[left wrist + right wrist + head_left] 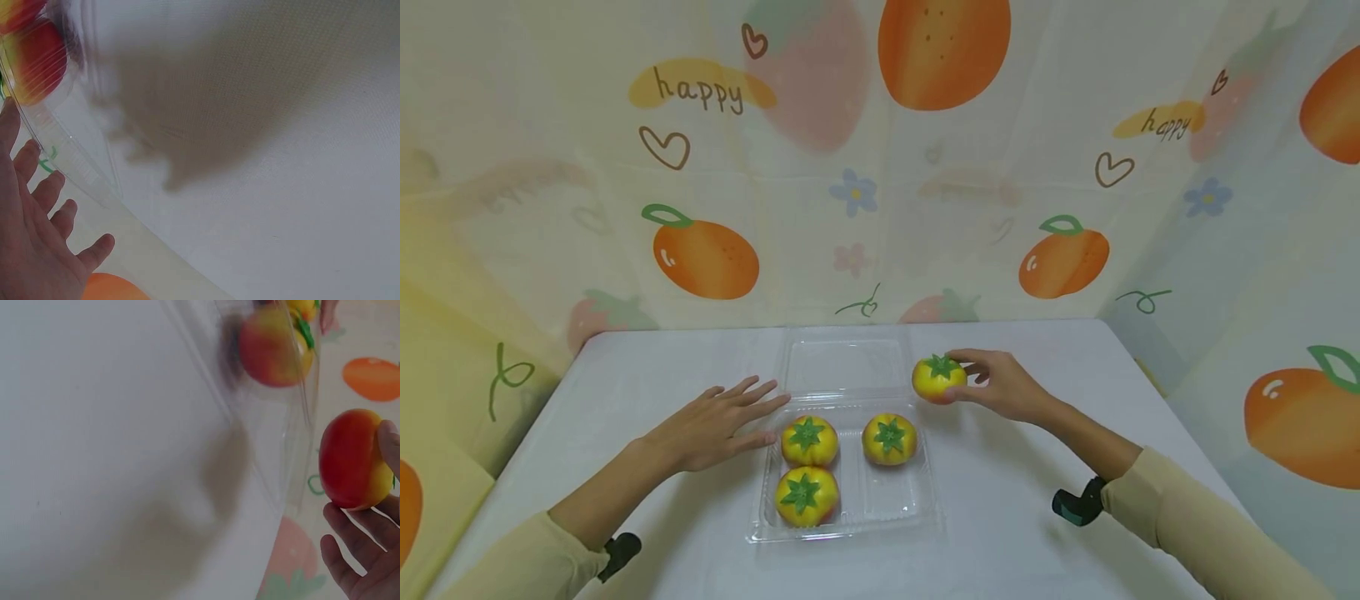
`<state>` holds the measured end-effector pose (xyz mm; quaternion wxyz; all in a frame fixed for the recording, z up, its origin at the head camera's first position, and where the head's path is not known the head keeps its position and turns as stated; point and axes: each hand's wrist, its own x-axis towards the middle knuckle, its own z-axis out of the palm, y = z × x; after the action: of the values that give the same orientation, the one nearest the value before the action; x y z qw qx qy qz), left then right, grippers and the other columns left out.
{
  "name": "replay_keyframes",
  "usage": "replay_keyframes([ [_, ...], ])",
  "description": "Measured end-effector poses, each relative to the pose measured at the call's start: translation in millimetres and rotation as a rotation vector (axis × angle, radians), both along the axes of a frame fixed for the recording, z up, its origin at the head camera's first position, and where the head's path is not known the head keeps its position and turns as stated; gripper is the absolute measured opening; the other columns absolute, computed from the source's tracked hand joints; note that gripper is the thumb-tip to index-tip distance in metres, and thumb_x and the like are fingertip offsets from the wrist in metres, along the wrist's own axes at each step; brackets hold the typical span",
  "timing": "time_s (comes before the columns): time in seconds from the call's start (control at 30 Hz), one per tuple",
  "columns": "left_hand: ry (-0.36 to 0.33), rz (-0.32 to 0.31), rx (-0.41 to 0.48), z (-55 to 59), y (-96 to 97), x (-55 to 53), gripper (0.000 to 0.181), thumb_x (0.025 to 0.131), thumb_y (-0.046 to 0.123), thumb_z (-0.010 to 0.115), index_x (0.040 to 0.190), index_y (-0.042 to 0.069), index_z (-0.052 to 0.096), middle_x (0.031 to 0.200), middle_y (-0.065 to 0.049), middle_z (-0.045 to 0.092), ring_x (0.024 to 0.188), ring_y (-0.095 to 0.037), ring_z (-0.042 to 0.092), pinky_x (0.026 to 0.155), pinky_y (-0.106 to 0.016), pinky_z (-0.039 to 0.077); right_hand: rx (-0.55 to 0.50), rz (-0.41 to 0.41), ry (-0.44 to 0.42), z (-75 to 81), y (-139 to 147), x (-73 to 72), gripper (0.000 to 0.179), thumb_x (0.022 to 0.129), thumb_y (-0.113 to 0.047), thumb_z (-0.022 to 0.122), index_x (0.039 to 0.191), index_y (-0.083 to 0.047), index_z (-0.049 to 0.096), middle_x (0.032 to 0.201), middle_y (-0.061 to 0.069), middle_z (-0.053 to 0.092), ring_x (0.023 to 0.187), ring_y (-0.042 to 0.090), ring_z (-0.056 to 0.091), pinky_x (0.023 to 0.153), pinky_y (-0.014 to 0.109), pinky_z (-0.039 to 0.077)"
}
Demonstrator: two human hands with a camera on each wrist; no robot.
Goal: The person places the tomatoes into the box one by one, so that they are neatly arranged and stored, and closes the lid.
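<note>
Where the right hand curls, its thumb and fingers hold a yellow-and-red fruit by its sides, and I see it raised above the white table with its green star-shaped leaves uppermost. Through the right wrist camera I get its red flank, the thumb on one side and fingers on the other. Just left of this grip lies the clear lid. To the near left of it sits the clear container, where I find the closest fruit in the column nearer the grip. Farther left, the back fruit and the front fruit sit one behind the other in the other column. Across the container from the grip, the left hand is spread wide and holds nothing, its thumb by the container's edge; I cannot tell whether they touch. Well beyond the grip hangs a fruit-printed curtain; back from it, toward the person, is a beige sleeve.
</note>
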<state>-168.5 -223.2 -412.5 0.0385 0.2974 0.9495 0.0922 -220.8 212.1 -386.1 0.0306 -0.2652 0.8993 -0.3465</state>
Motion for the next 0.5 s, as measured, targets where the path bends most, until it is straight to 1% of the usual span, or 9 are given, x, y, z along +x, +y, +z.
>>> replay_keyframes([
  [0.17,0.001,-0.001,0.004,-0.5,0.1,-0.3,0.061,0.1,0.056,0.047,0.151,0.022,0.045,0.157,-0.011,0.039,0.145,-0.042,0.029,0.107,-0.068,0.031,-0.003,0.065,0.007,3.5,-10,13.1,0.06,0.086,-0.032,0.079,0.133,-0.001,0.06,0.132,0.014,0.064,0.108,0.03,0.067,0.088,0.045,0.056],
  [0.27,0.003,0.0,0.005,-0.5,0.1,-0.3,0.062,0.1,0.057,0.047,0.151,0.023,0.045,0.157,-0.011,0.039,0.145,-0.042,0.029,0.107,-0.068,0.031,-0.008,0.099,-0.011,4.8,-16,19.7,0.061,0.086,-0.033,0.08,0.134,-0.001,0.06,0.132,0.012,0.064,0.109,0.029,0.067,0.089,0.047,0.055],
  [0.5,0.002,0.002,0.004,0.1,-0.2,0.5,0.061,0.1,0.056,0.046,0.151,0.023,0.045,0.157,-0.011,0.039,0.145,-0.042,0.029,0.107,-0.068,0.031,-0.006,0.163,-0.043,4.4,-26,28.7,0.064,0.084,-0.04,0.08,0.135,-0.006,0.061,0.131,0.007,0.065,0.11,0.024,0.067,0.09,0.047,0.055],
])
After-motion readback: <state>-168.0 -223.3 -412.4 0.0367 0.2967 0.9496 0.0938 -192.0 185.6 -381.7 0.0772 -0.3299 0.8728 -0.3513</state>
